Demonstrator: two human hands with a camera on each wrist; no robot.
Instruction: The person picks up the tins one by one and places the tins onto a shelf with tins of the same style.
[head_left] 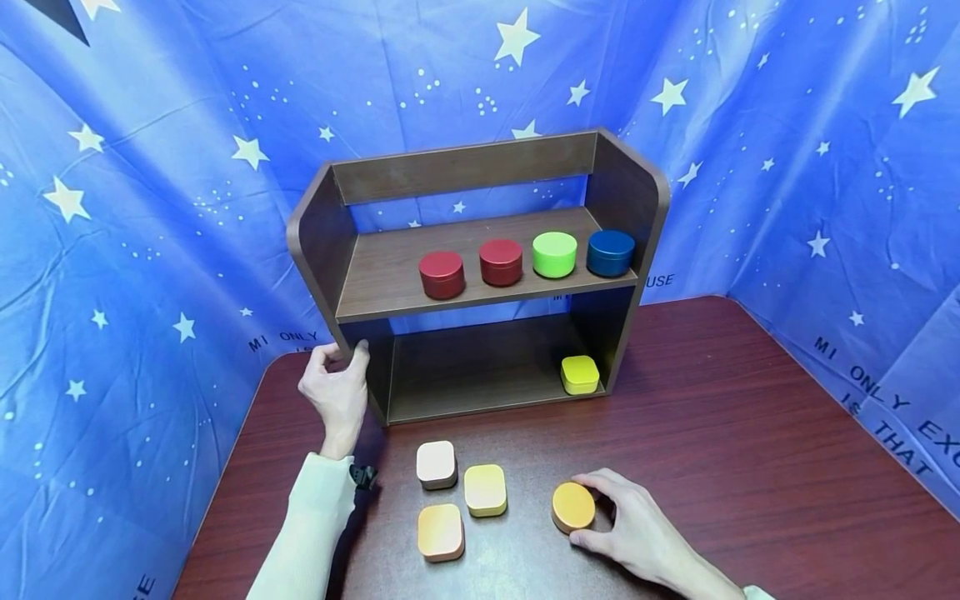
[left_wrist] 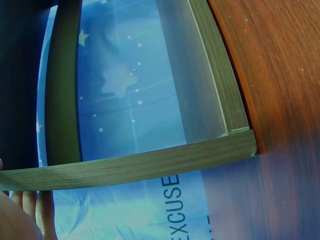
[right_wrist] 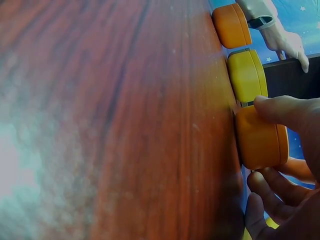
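Observation:
My left hand (head_left: 341, 392) grips the left side panel of a dark brown two-level shelf (head_left: 480, 312), thumb on the inner face. In the left wrist view its fingers (left_wrist: 46, 212) lie behind the panel's edge (left_wrist: 130, 167). On the table, my right hand (head_left: 637, 525) holds a round orange tin (head_left: 573, 507) between thumb and fingers; the right wrist view shows the same tin (right_wrist: 260, 140) in the grasp. Left of it lie a white square tin (head_left: 437, 463), a pale yellow square tin (head_left: 485, 490) and a light orange square tin (head_left: 441, 532).
On the upper board stand two red round tins (head_left: 442, 275) (head_left: 501, 262), a green round tin (head_left: 554, 254) and a blue round tin (head_left: 611, 253). A yellow square tin (head_left: 580, 375) sits at the lower right. Blue star-printed curtains (head_left: 150, 208) surround the brown table (head_left: 712, 400).

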